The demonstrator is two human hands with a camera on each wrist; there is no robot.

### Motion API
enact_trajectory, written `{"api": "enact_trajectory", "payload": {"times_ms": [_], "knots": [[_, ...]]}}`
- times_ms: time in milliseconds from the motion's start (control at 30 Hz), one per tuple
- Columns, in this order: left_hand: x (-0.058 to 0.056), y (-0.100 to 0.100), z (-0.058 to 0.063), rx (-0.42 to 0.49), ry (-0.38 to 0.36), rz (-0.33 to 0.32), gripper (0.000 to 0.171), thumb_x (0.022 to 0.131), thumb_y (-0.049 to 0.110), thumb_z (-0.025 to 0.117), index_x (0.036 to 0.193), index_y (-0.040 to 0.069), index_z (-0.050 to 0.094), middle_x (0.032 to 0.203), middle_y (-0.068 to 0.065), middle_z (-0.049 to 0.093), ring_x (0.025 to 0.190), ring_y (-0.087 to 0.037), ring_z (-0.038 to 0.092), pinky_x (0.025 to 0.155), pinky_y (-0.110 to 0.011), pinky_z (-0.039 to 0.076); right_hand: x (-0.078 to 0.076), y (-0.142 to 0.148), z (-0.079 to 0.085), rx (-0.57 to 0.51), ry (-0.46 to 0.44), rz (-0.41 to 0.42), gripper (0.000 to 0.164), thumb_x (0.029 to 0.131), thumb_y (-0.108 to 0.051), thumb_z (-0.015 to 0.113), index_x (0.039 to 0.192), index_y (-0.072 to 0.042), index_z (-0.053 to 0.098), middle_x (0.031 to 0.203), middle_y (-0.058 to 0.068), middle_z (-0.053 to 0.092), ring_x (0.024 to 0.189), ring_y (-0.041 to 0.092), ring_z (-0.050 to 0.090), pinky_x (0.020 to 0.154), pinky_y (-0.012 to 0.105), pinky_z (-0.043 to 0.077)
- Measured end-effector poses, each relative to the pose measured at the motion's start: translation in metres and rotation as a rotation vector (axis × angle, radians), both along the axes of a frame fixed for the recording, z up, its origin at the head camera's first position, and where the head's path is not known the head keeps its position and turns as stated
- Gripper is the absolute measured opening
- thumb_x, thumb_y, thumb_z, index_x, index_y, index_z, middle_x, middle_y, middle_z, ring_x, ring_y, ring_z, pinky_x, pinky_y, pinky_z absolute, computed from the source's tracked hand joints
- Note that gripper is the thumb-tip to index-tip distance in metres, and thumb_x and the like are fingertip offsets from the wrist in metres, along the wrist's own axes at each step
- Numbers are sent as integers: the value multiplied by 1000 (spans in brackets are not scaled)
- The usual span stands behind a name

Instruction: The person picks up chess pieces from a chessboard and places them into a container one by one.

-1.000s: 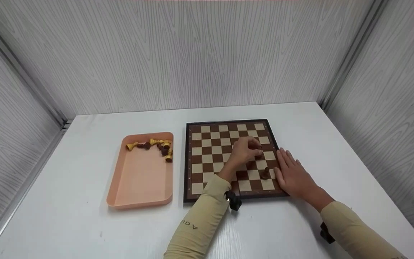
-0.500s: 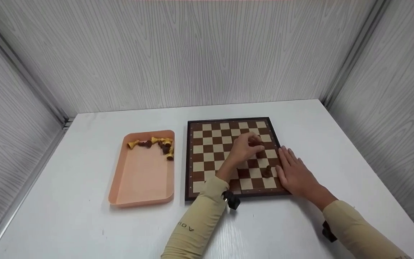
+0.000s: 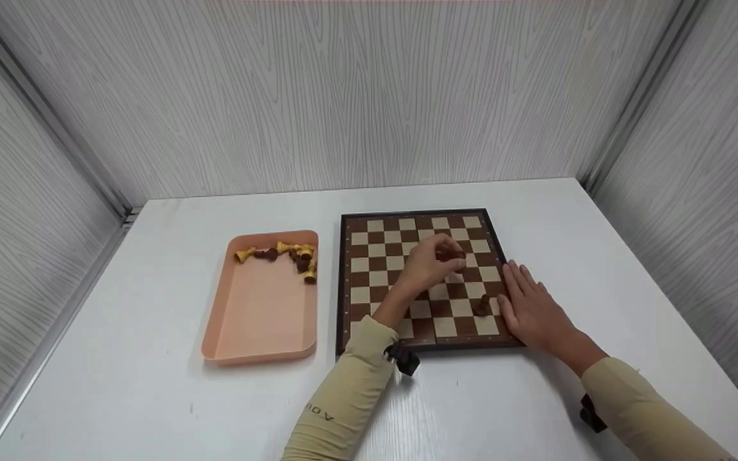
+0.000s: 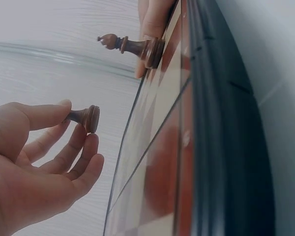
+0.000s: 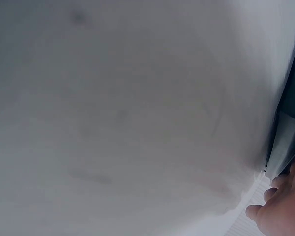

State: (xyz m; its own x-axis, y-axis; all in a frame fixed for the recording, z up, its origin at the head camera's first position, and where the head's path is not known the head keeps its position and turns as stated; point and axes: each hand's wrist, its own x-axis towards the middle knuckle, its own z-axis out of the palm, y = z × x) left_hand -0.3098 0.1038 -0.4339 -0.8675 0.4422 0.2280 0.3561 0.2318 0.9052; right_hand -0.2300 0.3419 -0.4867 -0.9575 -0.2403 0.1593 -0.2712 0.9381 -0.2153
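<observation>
My left hand [image 3: 430, 261] is over the right half of the chessboard [image 3: 360, 296], pinching a dark brown chess piece [image 4: 92, 119] between thumb and fingers. In the left wrist view the piece's round base shows clear of the board, while its top is hidden in the fingers. A dark brown bishop [image 4: 137, 47] stands upright on the board near its front right corner. Beside that bishop, my right hand [image 3: 535, 317] lies with straight fingers along the board's right edge, holding nothing. The right wrist view catches only part of this hand, at the lower right.
Left of the board is a shallow peach-coloured tray [image 3: 260, 355]. Several yellow and dark chess pieces [image 3: 282, 251] lie on their sides at its far end. Pale wood-grain panels [image 3: 356, 96] rise behind and at both sides of the white table [image 3: 151, 410].
The left hand has drifted slightly left across the board, with the dark piece in its fingers. The right hand stays at the board's edge. The whole head view has shifted a little.
</observation>
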Motion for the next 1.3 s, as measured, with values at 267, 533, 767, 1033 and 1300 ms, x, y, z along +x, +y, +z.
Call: {"api": "enact_trajectory", "payload": {"times_ms": [267,533,767,1033,1300], "knots": [[2,-15,4,5,53,-16,17,96,8,72,112,3,69,108,-8,72,101,-20,68,88,-30,53,0,0,0,-3,5,6,64,110,-30,35,159,8,19,166,26,19,152,46,18,114,68,26],[6,-31,11,5,86,-13,16,96,9,72,111,4,68,109,-8,71,103,-21,67,89,-31,52,-2,1,2,4,-27,2,65,111,-33,33,160,7,16,167,25,16,153,46,14,116,67,22],[11,-46,20,42,109,-22,18,95,5,72,112,1,66,109,-10,69,103,-21,66,92,-39,53,-1,1,2,5,-34,2,66,111,-35,32,160,7,16,167,25,15,153,46,14,116,67,22],[17,-66,29,0,118,7,19,97,10,71,114,2,67,110,-8,71,101,-17,67,90,-34,54,0,1,2,13,-35,0,65,111,-33,32,160,7,16,167,25,15,153,45,14,117,66,21],[22,-83,30,37,151,3,17,96,7,71,112,1,67,107,-11,71,102,-20,67,93,-40,53,0,1,3,11,-34,5,65,112,-33,31,160,7,16,167,26,15,153,46,14,116,66,22]]}}
